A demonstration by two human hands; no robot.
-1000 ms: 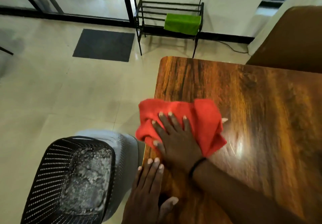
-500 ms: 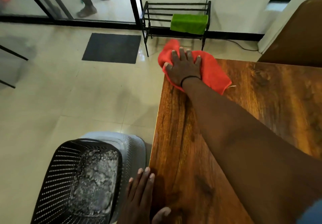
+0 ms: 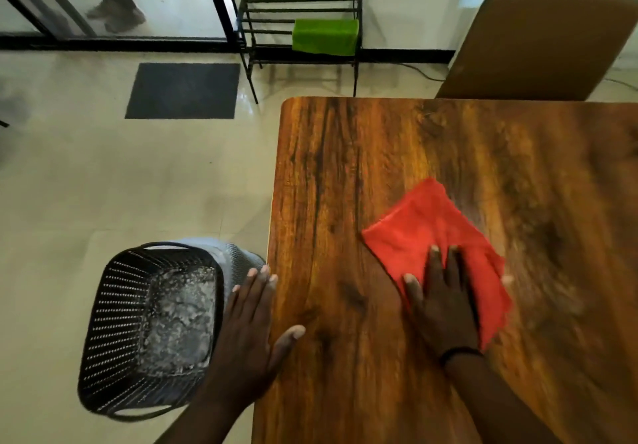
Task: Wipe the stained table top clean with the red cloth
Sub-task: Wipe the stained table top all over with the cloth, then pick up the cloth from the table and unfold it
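The red cloth (image 3: 424,226) lies spread flat on the dark wooden table top (image 3: 345,174), right of the table's middle. My right hand (image 3: 442,302) presses flat on the cloth's near half, fingers together and pointing away from me. My left hand (image 3: 248,333) rests at the table's left edge, palm down with the fingers over the edge and the thumb on the wood; it holds nothing. The wood around the cloth is blurred by motion, and I cannot make out stains.
A black perforated plastic basket (image 3: 114,323) with white debris inside stands on the tiled floor just left of the table. A brown chair back (image 3: 538,43) rises beyond the far edge. A metal rack (image 3: 269,22) holding a green cloth (image 3: 324,36) and a dark doormat (image 3: 183,90) sit farther back.
My right hand has drawn the red cloth back from the table's far left corner toward me and to the right. My left hand stays at the left edge.
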